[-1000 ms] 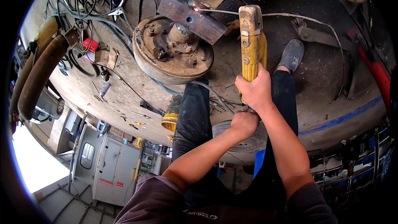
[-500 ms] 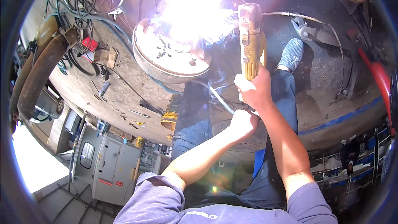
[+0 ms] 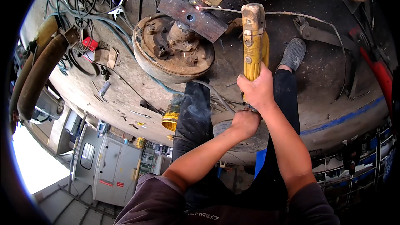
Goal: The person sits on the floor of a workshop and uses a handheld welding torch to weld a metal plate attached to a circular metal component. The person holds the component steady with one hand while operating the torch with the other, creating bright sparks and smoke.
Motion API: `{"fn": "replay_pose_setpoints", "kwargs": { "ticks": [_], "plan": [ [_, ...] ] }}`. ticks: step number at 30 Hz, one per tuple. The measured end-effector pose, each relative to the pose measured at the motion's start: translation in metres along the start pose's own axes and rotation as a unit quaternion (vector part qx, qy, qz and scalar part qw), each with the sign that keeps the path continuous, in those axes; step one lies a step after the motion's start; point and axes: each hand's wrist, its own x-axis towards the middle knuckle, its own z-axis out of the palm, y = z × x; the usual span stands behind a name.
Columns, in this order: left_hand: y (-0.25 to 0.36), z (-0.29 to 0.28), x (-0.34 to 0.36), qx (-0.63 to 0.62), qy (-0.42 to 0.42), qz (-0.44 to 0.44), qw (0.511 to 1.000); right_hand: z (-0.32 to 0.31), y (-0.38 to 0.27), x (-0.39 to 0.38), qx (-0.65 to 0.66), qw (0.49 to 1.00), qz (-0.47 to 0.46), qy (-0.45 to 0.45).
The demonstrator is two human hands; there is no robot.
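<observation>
My right hand [image 3: 258, 85] grips a worn yellow welding holder [image 3: 253, 37], held upright in the view. Just below it, my left hand [image 3: 246, 124] is closed round the holder's lower end, where a grey cable [image 3: 221, 100] runs. A thin rod [image 3: 221, 9] reaches left from the holder's top to a glowing orange spot at the upper edge of a dark steel plate [image 3: 189, 14] with a centre hole. The plate lies across the raised hub of a rusty round drum [image 3: 150, 58]. Faint smoke drifts above my left leg.
Tangled cables [image 3: 87, 4] and a red box [image 3: 89, 43] lie at upper left, near rusty cylinders [image 3: 39, 79]. A yellow bucket [image 3: 171, 118] stands beside my left leg. A grey tool [image 3: 316, 33] and red jack-like equipment [image 3: 375, 68] are at right. A tyre [image 3: 231, 139] lies below my hands.
The blinding arc at the plate half a second ago has gone out, leaving a small glow and thin smoke. My hands have barely moved.
</observation>
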Motion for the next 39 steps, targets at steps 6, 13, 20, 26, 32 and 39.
{"fn": "replay_pose_setpoints", "kwargs": {
  "ticks": [6, 13, 20, 26, 32, 39],
  "plan": [
    [0.001, -0.004, -0.002, 0.008, -0.012, -0.002, 1.000, 0.001, 0.004, 0.000, 0.002, 1.000, 0.007, -0.009],
    [-0.006, 0.013, -0.001, -0.025, 0.050, 0.010, 0.998, 0.003, 0.002, 0.002, -0.013, 1.000, 0.002, -0.006],
    [-0.008, 0.015, 0.000, -0.021, 0.048, 0.008, 0.999, 0.003, 0.002, 0.002, -0.020, 1.000, 0.010, -0.010],
    [-0.005, 0.015, -0.002, -0.020, 0.080, 0.009, 0.997, 0.002, 0.004, -0.002, 0.032, 0.999, 0.024, 0.002],
    [-0.001, 0.000, 0.000, -0.002, -0.033, -0.013, 0.999, 0.001, 0.010, -0.001, 0.022, 1.000, 0.009, 0.012],
    [-0.005, 0.018, 0.000, -0.002, 0.058, 0.013, 0.998, 0.001, 0.008, -0.001, 0.006, 1.000, 0.000, 0.008]
  ]
}}
